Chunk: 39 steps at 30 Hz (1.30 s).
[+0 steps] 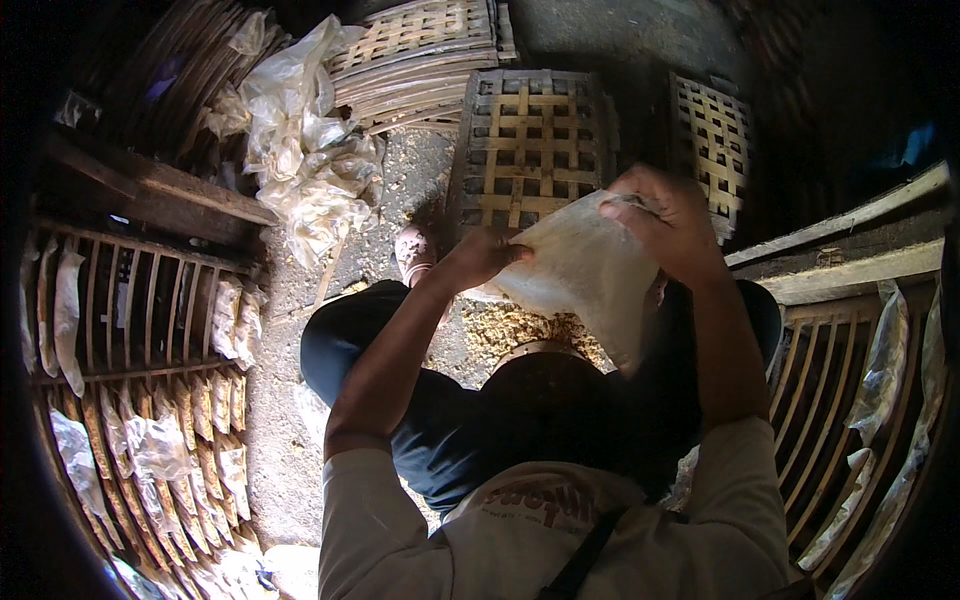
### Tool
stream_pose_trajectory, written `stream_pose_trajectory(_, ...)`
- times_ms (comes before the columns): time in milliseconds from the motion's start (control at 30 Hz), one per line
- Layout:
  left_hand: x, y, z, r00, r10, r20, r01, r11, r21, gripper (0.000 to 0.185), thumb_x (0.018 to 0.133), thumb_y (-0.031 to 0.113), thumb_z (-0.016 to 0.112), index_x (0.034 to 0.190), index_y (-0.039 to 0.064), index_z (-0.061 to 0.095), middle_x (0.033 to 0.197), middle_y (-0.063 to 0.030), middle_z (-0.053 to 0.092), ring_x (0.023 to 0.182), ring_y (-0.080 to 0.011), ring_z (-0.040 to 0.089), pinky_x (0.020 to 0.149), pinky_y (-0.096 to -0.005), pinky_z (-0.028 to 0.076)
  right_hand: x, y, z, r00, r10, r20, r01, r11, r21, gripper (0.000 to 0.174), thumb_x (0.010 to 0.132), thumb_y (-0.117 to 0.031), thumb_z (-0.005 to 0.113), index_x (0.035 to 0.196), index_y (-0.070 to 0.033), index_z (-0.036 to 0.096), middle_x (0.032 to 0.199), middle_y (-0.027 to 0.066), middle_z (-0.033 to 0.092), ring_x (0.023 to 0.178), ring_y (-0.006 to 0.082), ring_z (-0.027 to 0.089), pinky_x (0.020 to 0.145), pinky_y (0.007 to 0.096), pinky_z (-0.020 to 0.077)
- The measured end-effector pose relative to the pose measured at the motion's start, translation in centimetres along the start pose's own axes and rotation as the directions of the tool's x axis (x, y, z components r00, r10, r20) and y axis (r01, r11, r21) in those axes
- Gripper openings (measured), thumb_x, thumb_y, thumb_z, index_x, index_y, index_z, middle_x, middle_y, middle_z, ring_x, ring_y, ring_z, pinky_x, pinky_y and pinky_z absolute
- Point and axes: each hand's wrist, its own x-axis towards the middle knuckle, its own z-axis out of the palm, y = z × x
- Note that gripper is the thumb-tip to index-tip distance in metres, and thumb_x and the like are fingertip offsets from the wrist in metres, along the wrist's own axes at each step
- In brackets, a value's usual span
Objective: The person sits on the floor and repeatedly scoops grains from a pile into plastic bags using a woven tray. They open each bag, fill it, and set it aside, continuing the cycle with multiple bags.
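Between my hands hangs a cloudy plastic sheet, stretched above my lap and drooping toward my right knee. My left hand pinches its left edge. With bent fingers, my right hand grips the upper right corner; it is slightly blurred. Beneath the sheet, loose tan crumbs or grains lie in a heap between my legs. Just beyond my hands is a woven bamboo lattice tray, its near end partly hidden by the sheet.
Crumpled plastic sheets lie at the upper left beside stacked bamboo trays. Slatted wooden racks with plastic-wrapped slabs line my left; another slatted rack stands right. A second lattice tray is at the far right.
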Motion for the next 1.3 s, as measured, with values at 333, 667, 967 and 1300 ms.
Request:
stream_pose_trajectory(333, 0.3, -9.1, 0.6, 0.917, -0.272, 0.291, 0.099, 0.864, 0.494, 0.046, 0.080, 0.019, 0.069, 0.120, 0.001, 0.056, 0.106, -0.0224, 0.063, 0.104, -0.0299, 0.060, 0.087, -0.0396, 0.047, -0.4, 0.2, -2.4, 0.999, -0.016, -0.051, 0.025, 0.985, 0.173, 0.007, 0.083, -0.007, 0.065, 0.089, -0.003, 0.063, 0.081, 0.0029, 0.063, 0.073, 0.0082, 0.058, 0.066, 0.0245, 0.0469)
stream_pose_trajectory(667, 0.4, 0.0, 1.5, 0.998, -0.029, 0.050, 0.032, 0.997, -0.070, 0.047, 0.081, 0.022, 0.070, 0.119, -0.002, 0.055, 0.108, -0.0185, 0.063, 0.104, -0.0274, 0.059, 0.091, -0.0380, 0.043, -0.6, 0.1, -2.3, 0.990, -0.143, 0.015, 0.140, 0.983, 0.119, 0.009, 0.081, -0.004, 0.066, 0.089, -0.001, 0.063, 0.081, 0.0045, 0.062, 0.075, 0.0100, 0.058, 0.065, 0.0262, 0.0482)
stream_pose_trajectory(967, 1.1, -9.3, 2.9, 0.986, -0.129, 0.104, 0.064, 0.875, 0.480, 0.036, 0.081, 0.019, 0.068, 0.115, 0.009, 0.061, 0.101, -0.0158, 0.066, 0.096, -0.0282, 0.064, 0.085, -0.0396, 0.046, -0.7, 0.1, -3.3, 0.990, -0.109, -0.087, 0.116, 0.990, 0.076, 0.008, 0.081, -0.005, 0.067, 0.087, -0.003, 0.062, 0.077, 0.0031, 0.062, 0.071, 0.0091, 0.058, 0.065, 0.0242, 0.0476)
stream_pose_trajectory(1300, 0.5, -2.7, 1.9, 0.991, -0.058, 0.122, 0.031, 0.976, 0.216, 0.048, 0.082, 0.029, 0.068, 0.121, 0.004, 0.056, 0.102, -0.0203, 0.065, 0.097, -0.0279, 0.063, 0.084, -0.0375, 0.046, -0.6, 1.1, -4.1, 0.982, -0.126, -0.141, 0.144, 0.981, 0.131, 0.007, 0.082, -0.007, 0.067, 0.087, -0.004, 0.062, 0.079, 0.0021, 0.063, 0.073, 0.0087, 0.059, 0.065, 0.0241, 0.0474)
